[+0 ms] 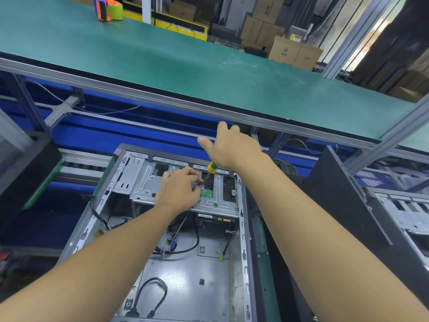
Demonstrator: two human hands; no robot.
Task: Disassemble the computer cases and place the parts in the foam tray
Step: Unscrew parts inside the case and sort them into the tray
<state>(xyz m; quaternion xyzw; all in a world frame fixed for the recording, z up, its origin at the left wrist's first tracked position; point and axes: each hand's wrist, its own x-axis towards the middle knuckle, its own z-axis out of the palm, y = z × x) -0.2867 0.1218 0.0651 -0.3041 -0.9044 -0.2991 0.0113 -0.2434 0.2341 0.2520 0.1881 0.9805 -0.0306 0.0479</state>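
Palming the screwdriver handle with the right hand, fingers splayed. Pinching its shaft low down with the left hand, tip meeting the drive cage at the far end of the open computer case. Slanting down-left from handle to tip, nearer the left hand.

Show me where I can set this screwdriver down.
Free: the green shelf top, from the tape dispenser rightward to the frame post; also the case floor between the black cable loop and the right rail. Crowded: the drive bracket under the left hand and right hand.
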